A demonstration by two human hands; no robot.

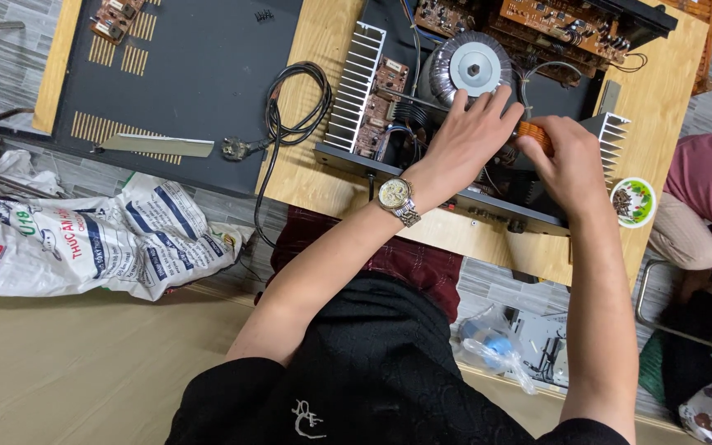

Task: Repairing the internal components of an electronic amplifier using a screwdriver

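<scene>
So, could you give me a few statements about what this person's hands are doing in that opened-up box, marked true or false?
1. The right hand grips an orange-handled tool. True.
2. The left hand rests on the black metal cover. False: it reaches inside the open chassis, beside the round transformer.
3. A wristwatch sits on the left wrist. True.
4. The power cord is plugged into a socket. False: it lies coiled on the wooden table, plug loose.
</scene>
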